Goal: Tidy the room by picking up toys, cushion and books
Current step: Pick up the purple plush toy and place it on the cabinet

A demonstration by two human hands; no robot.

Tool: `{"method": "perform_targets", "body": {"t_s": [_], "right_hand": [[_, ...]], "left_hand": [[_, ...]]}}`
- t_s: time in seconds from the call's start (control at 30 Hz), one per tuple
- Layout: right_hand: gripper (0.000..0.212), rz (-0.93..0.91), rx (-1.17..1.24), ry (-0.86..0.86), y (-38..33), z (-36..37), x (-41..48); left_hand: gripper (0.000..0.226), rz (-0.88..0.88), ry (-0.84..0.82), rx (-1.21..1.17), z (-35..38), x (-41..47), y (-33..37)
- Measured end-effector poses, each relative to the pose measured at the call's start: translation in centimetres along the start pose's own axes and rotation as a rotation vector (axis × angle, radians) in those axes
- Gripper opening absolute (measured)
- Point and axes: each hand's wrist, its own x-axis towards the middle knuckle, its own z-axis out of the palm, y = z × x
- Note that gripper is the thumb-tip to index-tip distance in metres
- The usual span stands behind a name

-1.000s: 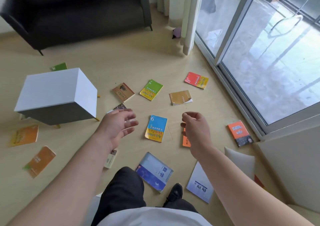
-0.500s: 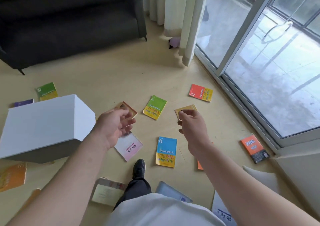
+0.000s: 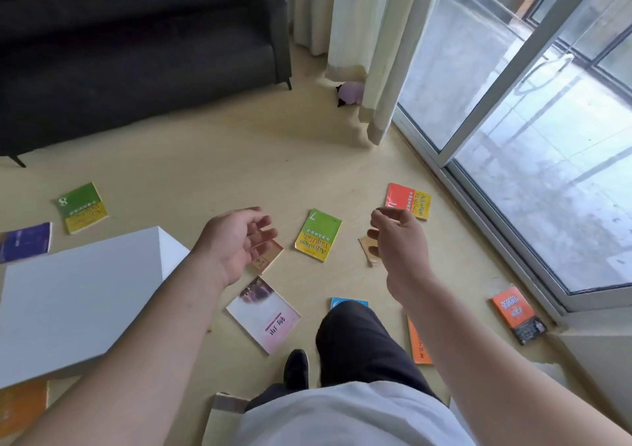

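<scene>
While I stand over the scattered books, both grips are empty. The left grip (image 3: pixel 236 240) hangs with fingers loosely spread above the brown book (image 3: pixel 270 257). The right grip (image 3: pixel 398 240) is slackly curled on nothing, just beside the tan book (image 3: pixel 366 245). I judge they are held forward to reach the green book (image 3: pixel 318 235), which lies flat on the floor (image 3: pixel 273 158) between them. The purple toy (image 3: pixel 350 91) sits well apart, by the curtain (image 3: pixel 376 52).

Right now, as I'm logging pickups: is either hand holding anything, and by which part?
Nothing is held: the left hand and the right hand are both empty, fingers loosely curled.
</scene>
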Motion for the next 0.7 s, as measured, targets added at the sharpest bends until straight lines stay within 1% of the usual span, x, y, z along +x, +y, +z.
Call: {"method": "perform_targets", "body": {"t_s": [0.13,0.33,0.4,0.53,0.7], "right_hand": [[0.003,0.021,0.021,-0.002,-1.6,2.6,3.5],[0.003,0.043,0.072,-0.019,-4.5,6.3,11.8],[0.003,0.064,0.098,-0.006,-6.0,7.2,16.0],[0.004,0.099,0.117,0.032,-9.6,7.8,22.7],[0.005,0.112,0.115,0.016,-14.3,8.8,28.9]], "left_hand": [[0.010,-0.011,-0.018,0.007,1.6,3.6,2.7],[0.012,0.020,-0.039,0.078,6.6,10.6,8.2],[0.012,0.024,-0.039,0.132,9.4,14.0,10.6],[0.011,-0.027,-0.033,0.230,14.8,18.9,15.2],[0.011,-0.009,-0.047,0.247,20.5,23.3,20.5]]}}
